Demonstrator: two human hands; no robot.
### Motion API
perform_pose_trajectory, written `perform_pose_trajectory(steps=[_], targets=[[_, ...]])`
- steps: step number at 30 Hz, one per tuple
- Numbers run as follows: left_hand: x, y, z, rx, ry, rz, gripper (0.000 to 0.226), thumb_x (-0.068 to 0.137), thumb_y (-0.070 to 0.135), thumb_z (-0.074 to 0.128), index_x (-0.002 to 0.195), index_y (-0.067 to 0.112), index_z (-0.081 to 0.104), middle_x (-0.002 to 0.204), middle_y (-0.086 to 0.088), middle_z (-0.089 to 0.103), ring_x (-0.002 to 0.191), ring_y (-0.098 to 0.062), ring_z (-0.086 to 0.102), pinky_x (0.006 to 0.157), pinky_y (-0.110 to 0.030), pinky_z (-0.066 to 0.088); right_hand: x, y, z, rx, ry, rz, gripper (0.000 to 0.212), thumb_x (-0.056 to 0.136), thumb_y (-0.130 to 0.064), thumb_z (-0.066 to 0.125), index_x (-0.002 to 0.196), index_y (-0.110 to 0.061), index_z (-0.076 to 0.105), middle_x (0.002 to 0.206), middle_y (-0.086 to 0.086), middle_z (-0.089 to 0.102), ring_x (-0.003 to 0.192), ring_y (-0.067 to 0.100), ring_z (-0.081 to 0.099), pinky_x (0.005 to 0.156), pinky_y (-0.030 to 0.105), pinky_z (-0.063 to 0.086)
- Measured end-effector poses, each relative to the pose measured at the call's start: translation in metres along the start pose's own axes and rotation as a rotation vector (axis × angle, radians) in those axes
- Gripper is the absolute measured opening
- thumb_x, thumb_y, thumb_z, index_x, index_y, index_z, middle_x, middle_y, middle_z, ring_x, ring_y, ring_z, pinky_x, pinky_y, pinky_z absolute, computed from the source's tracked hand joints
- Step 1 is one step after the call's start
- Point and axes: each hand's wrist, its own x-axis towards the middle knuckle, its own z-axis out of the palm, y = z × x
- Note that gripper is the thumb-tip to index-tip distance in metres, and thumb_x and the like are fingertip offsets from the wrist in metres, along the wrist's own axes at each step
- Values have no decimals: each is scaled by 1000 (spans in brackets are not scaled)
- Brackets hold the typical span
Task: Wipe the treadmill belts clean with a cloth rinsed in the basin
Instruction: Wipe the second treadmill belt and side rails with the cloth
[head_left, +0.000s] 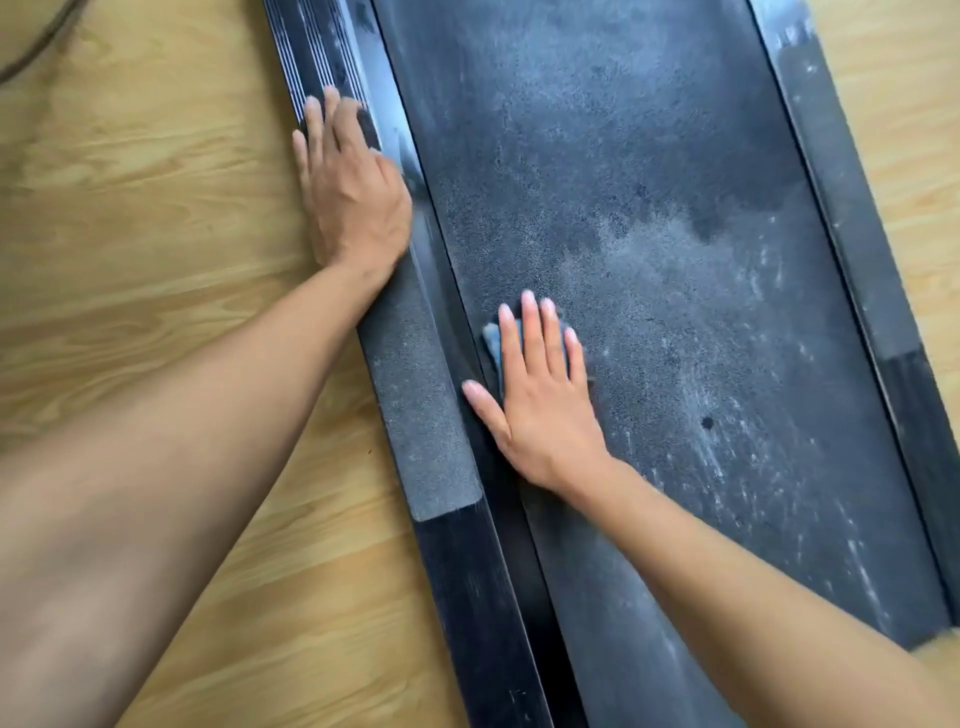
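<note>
While the left hand (353, 192) rests flat on the ribbed black side rail (317, 67), the right hand (540, 400), fingers straight, presses a small blue-grey cloth (492, 336) onto the dark grey treadmill belt (675, 234), whose dusty length stretches ahead and rightward.

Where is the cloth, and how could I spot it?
Find the wide dusty black treadmill belt lying on the wooden floor. Near its left edge the right hand lies flat. The cloth is the small blue-grey patch peeking out under its fingers, the only blue thing there.
</note>
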Motion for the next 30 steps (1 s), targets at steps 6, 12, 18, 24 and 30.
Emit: perform_pose_trajectory(steps=[6,12,18,24,30], targets=[[-5,1,-5,-84,-9,-29,65,93,7,31,157,7,37,168,-7,36,159,-26,25,129,-41,17,165,-16,-37,2,-13,20,81,106,-64,23,167,-14,4,175,12,-5,161,27,-8,129,49,2],[-83,9,0,198,-95,109,72,101,25,38,166,7,15,175,-11,11,163,-25,9,132,-42,6,-34,7,-7,-15,-85,-77,84,106,-64,24,167,-10,3,174,14,-9,161,30,-10,129,51,12],[-86,5,5,228,-56,126,69,102,33,34,165,8,23,174,-14,14,162,-29,10,132,-45,7,-139,27,9,-58,-149,-26,87,105,-70,27,166,-9,16,174,14,1,161,32,5,125,49,13],[-85,3,11,225,-25,162,66,103,31,39,163,9,26,174,-16,13,162,-32,10,132,-46,4,80,24,-19,23,-5,99,97,98,-78,24,167,-13,3,175,11,-7,161,26,-12,130,49,1],[-87,5,2,134,-61,361,57,106,15,42,162,18,31,172,-8,25,160,-27,20,130,-52,11,67,42,-30,19,-47,37,99,98,-77,32,167,-11,2,174,13,-9,160,27,-14,129,49,3]])
